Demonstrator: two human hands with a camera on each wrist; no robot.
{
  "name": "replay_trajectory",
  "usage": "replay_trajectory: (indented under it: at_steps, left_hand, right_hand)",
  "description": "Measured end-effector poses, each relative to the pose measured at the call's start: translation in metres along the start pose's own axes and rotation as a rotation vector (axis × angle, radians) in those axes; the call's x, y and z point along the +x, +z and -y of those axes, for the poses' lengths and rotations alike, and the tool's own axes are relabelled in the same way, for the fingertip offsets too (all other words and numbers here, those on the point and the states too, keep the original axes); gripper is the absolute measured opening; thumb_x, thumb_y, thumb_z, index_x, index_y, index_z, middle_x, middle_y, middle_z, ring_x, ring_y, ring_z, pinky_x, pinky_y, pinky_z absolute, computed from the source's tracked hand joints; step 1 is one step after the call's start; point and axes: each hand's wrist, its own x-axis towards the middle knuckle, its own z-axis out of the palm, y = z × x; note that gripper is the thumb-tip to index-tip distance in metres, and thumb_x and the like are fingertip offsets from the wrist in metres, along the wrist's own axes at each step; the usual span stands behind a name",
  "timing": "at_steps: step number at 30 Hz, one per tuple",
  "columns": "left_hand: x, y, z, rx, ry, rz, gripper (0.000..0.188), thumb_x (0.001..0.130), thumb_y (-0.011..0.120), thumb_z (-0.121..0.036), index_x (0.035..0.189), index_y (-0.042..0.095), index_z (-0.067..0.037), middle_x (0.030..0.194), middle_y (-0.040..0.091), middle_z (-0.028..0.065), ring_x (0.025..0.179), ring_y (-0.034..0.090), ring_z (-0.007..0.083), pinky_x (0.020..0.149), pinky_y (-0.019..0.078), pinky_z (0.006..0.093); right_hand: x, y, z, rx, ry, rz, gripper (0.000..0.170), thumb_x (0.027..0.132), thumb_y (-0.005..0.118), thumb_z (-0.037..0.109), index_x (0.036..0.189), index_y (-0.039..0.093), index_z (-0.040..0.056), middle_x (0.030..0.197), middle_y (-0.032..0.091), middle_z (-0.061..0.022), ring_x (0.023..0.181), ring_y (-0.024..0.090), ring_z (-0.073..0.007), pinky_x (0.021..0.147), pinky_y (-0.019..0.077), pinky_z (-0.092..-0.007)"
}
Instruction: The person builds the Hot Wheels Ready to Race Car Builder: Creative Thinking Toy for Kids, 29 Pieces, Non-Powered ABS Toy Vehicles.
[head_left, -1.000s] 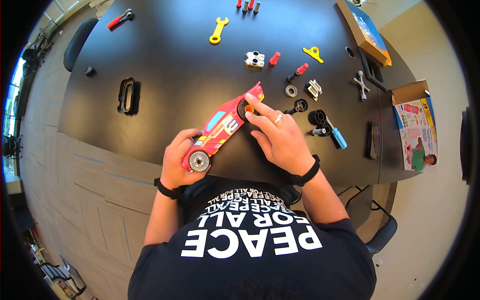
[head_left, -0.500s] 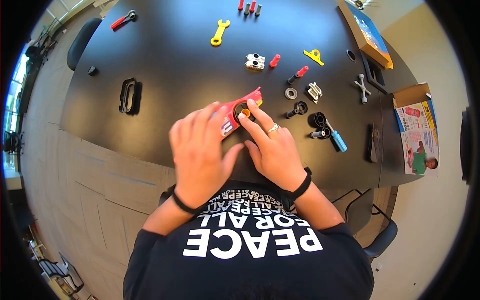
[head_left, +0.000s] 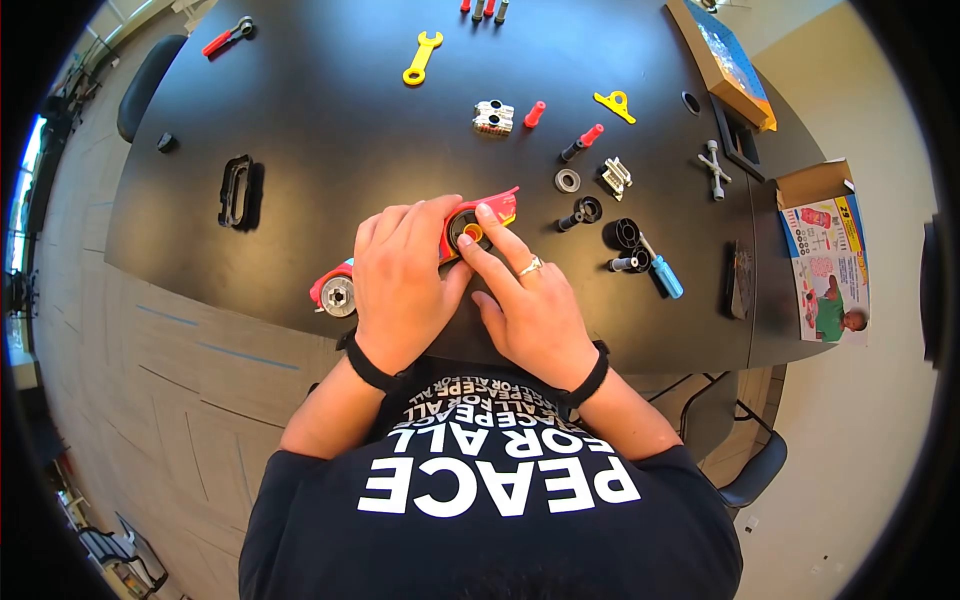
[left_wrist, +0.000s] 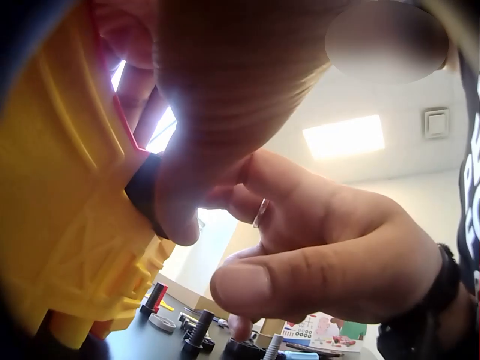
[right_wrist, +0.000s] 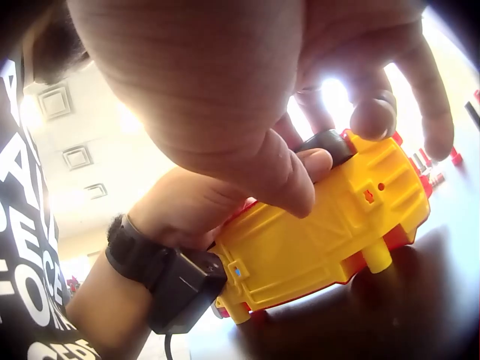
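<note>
In the head view a red toy car (head_left: 505, 204) lies on its side, tilted, its grey-hubbed wheel (head_left: 339, 296) at the lower left. The left hand (head_left: 401, 280) grips the car's middle from above, thumb by the black tyre (head_left: 463, 226). The right hand's (head_left: 532, 304) index and middle fingers rest on that tyre around a yellow centre; its thumb stands apart. In the right wrist view the car's yellow underside (right_wrist: 300, 247) faces the camera, and the left thumb touches the tyre (right_wrist: 327, 147). The left wrist view shows the yellow underside (left_wrist: 60, 180) close up.
To the right on the table (head_left: 300, 120) are black wheels (head_left: 626, 234), a blue-handled screwdriver (head_left: 666, 277), a grey ring (head_left: 567, 181) and an open box (head_left: 822, 250). A yellow wrench (head_left: 422, 58) lies farther back; a black frame (head_left: 236, 191) lies left.
The left hand has moved from the car's grey-hubbed end to its middle, next to the other wheel. The car has shifted slightly left and lies flatter; the right fingers stay on the tyre.
</note>
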Motion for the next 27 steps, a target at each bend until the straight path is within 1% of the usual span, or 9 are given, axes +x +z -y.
replay_trajectory:
  at_steps: [4,6,9,11,13,14,18,24,27]
  left_hand:
    - [0.001,-0.003,-0.002,0.012,0.038,-0.002,0.049,0.080,0.091,-0.012,0.125,0.073,-0.009,0.113,0.078,0.0064,0.106,0.070,0.0300,0.097,0.0503,0.0453]
    - [0.001,-0.006,-0.001,0.041,0.057,0.030,0.053,0.077,0.096,-0.018,0.124,0.074,-0.009,0.115,0.078,0.0065,0.106,0.070,0.0298,0.097,0.0499,0.0453]
    - [0.000,-0.008,0.000,0.046,0.055,0.046,0.057,0.075,0.099,-0.023,0.125,0.074,-0.010,0.115,0.078,0.0063,0.107,0.070,0.0299,0.096,0.0498,0.0449]
    - [0.000,-0.011,-0.001,0.027,0.071,0.054,0.057,0.075,0.099,-0.021,0.125,0.074,-0.010,0.115,0.078,0.0063,0.106,0.070,0.0298,0.096,0.0498,0.0444]
    - [0.000,-0.012,0.001,0.019,0.077,0.061,0.057,0.075,0.099,-0.020,0.125,0.074,-0.010,0.114,0.078,0.0061,0.106,0.070,0.0295,0.096,0.0500,0.0440]
    - [0.000,-0.012,0.001,0.019,0.090,0.058,0.058,0.074,0.100,-0.020,0.125,0.074,-0.010,0.114,0.078,0.0058,0.106,0.070,0.0292,0.095,0.0504,0.0437]
    - [0.003,-0.011,0.007,0.010,0.113,0.066,0.055,0.074,0.099,-0.019,0.122,0.074,-0.010,0.112,0.078,0.0055,0.104,0.071,0.0292,0.094,0.0506,0.0433]
    - [0.005,-0.012,0.012,-0.016,0.125,0.069,0.053,0.074,0.098,-0.020,0.120,0.074,-0.011,0.113,0.079,0.0046,0.103,0.071,0.0285,0.094,0.0505,0.0429]
    - [0.006,-0.012,0.013,-0.022,0.145,0.061,0.051,0.074,0.098,-0.019,0.119,0.074,-0.011,0.114,0.080,0.0037,0.103,0.071,0.0284,0.095,0.0505,0.0427]
  right_hand:
    - [-0.001,-0.007,0.002,0.082,-0.002,-0.026,0.070,0.087,0.082,0.004,0.154,0.063,0.0097,0.170,0.052,-0.0152,0.102,0.074,-0.0300,0.083,0.0583,-0.0419]
    - [-0.012,-0.016,-0.002,0.433,0.134,-0.113,0.069,0.089,0.084,0.005,0.154,0.063,0.0082,0.168,0.055,-0.0169,0.096,0.074,-0.0277,0.076,0.0587,-0.0380]
    - [-0.046,-0.050,-0.033,0.173,0.226,-0.392,0.047,0.093,0.085,0.007,0.138,0.072,0.0054,0.140,0.074,-0.0129,0.073,0.065,-0.0195,0.069,0.0543,-0.0296]
    - [-0.072,-0.071,-0.063,0.049,0.479,-0.546,0.038,0.094,0.084,0.006,0.130,0.075,0.0053,0.126,0.077,-0.0101,0.077,0.065,-0.0187,0.069,0.0523,-0.0286]
    - [-0.096,-0.086,-0.095,-0.179,0.665,-0.536,0.040,0.092,0.084,0.004,0.131,0.075,0.0056,0.121,0.077,-0.0113,0.085,0.066,-0.0203,0.074,0.0538,-0.0333]
    - [-0.112,-0.090,-0.116,-0.229,0.681,-0.482,0.044,0.089,0.085,0.004,0.132,0.074,0.0060,0.124,0.077,-0.0138,0.098,0.068,-0.0276,0.087,0.0555,-0.0395]
    - [-0.138,-0.085,-0.150,-0.190,0.653,-0.355,0.049,0.085,0.087,0.005,0.132,0.075,0.0060,0.134,0.075,-0.0157,0.115,0.068,-0.0395,0.104,0.0532,-0.0462]
    - [-0.119,-0.075,-0.143,-0.350,0.508,-0.446,0.043,0.084,0.088,0.006,0.127,0.078,0.0071,0.128,0.078,-0.0131,0.118,0.066,-0.0382,0.107,0.0518,-0.0462]
    - [-0.092,-0.075,-0.114,-0.229,0.436,-0.497,0.040,0.086,0.088,0.007,0.125,0.078,0.0078,0.125,0.077,-0.0121,0.114,0.067,-0.0352,0.101,0.0551,-0.0438]
